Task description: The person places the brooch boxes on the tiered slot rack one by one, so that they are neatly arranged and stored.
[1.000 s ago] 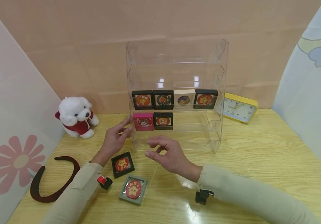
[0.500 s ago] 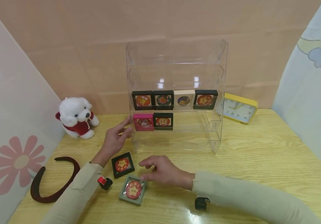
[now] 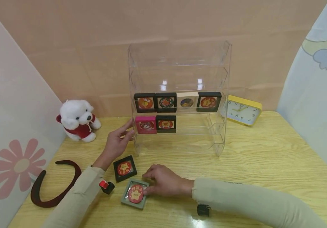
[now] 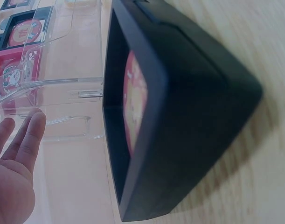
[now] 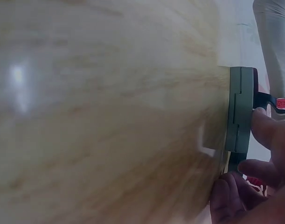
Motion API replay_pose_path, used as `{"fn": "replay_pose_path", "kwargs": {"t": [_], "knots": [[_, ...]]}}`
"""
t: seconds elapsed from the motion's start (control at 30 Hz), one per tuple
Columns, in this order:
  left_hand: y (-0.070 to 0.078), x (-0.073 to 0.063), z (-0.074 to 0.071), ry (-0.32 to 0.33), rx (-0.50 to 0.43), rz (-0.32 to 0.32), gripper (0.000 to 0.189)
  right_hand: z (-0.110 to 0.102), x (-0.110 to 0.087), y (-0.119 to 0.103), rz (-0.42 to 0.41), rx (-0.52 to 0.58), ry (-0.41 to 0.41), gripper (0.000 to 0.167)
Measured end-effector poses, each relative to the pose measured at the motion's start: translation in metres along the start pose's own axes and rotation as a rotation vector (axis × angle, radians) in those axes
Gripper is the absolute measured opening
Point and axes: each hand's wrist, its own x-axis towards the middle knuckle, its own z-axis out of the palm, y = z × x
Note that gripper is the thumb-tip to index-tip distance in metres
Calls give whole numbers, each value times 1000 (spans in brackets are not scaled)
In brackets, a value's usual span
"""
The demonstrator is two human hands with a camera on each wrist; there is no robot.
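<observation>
In the head view, my left hand [image 3: 117, 144] lies against the left side of a clear acrylic display rack [image 3: 180, 148], fingers extended. My right hand [image 3: 166, 180] is at a grey-green square badge frame [image 3: 125, 202] lying flat on the table; its thumb touches the frame's right edge, the index fingertip close by the back corner. The right wrist view shows the thumb [image 5: 262, 122] against that frame's face, other fingers bent low at the table. A black badge frame [image 3: 117, 175] with a red star badge lies behind it, large in the left wrist view.
On the rack, one tier holds several framed badges, including a cream frame [image 3: 195, 95]; the tier below has a pink frame [image 3: 137, 129] and a black one [image 3: 166, 130]. Around stand a white plush dog [image 3: 73, 110], a yellow clock [image 3: 243, 110] and a dark headband [image 3: 49, 202].
My right hand has come down and toward me from in front of the rack to the grey-green frame. My left hand has stayed at the rack's side.
</observation>
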Motion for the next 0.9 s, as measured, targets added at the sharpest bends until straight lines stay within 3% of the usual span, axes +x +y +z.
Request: {"fn": "replay_pose_path", "kwargs": {"t": [0.37, 0.9], "knots": [[1, 0, 0, -4, 3, -15, 45, -4, -1, -3, -4, -31, -65, 33], [-1, -1, 1, 2, -17, -9, 45, -4, -3, -1, 26, 89, -48, 23]]}}
